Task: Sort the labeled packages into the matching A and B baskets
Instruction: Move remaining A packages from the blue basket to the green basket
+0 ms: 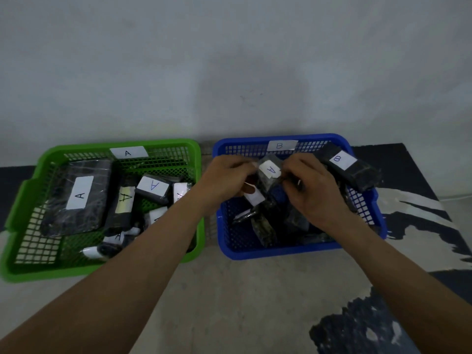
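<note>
Together the left hand (227,181) and the right hand (315,194) pinch a small dark package (268,175) between their curled fingertips, and its white label reads A. Both hands hold it above the blue basket (281,251), whose far wall, beyond the hands, carries a B tag (281,145). Under the hands lies a loose heap of dark packages (265,226), their labels mostly hidden. Just right of the right hand, a long B package (347,166) leans on that basket's far right rim. Left of the left hand, just beside the blue basket, sits the green basket (23,195) with an A tag (127,152). It holds a large flat A package (76,198) and several smaller A packages (152,187). Both baskets stand on a mottled floor (217,290) against a pale wall (229,60).
</note>
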